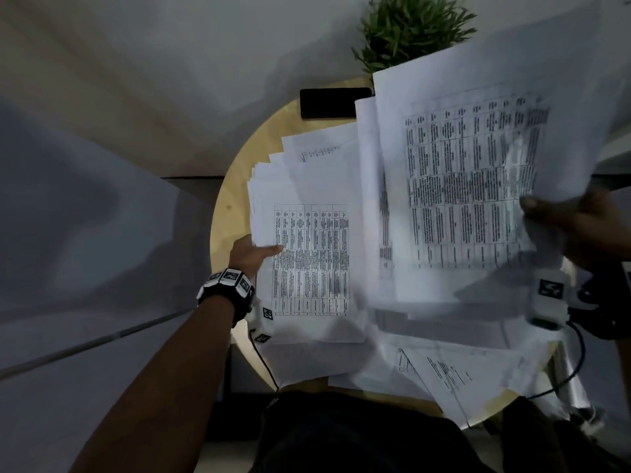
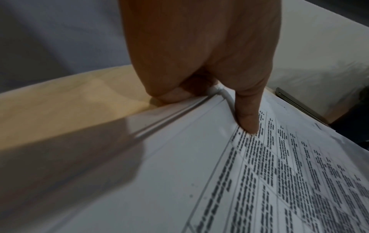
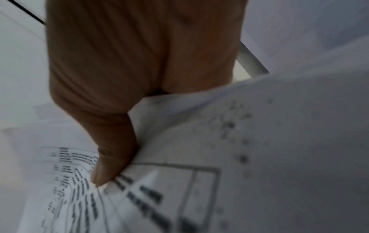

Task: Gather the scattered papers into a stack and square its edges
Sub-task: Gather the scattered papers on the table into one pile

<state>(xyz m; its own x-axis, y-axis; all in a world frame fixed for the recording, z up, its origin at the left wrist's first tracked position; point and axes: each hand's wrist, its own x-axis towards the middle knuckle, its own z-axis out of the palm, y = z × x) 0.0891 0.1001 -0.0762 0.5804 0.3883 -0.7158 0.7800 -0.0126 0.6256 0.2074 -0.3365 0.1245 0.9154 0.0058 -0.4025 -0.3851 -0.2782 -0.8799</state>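
A loose stack of printed papers (image 1: 310,233) lies on the left half of a round wooden table (image 1: 235,186). My left hand (image 1: 254,252) grips its left edge, thumb on top of the printed table and fingers curled under; the left wrist view shows the thumb (image 2: 248,123) pressing the stack (image 2: 199,181). My right hand (image 1: 560,220) holds a bunch of sheets (image 1: 471,186) lifted above the table's right side, thumb on top. In the right wrist view the thumb (image 3: 111,165) pinches those sheets (image 3: 259,149). More loose papers (image 1: 454,373) lie scattered near the table's front.
A black phone (image 1: 333,102) lies at the table's far edge, beside a green potted plant (image 1: 409,29). A thin black cable (image 1: 264,361) runs off the table's front left. Grey floor surrounds the table; a metal chair frame (image 1: 573,377) stands at the right.
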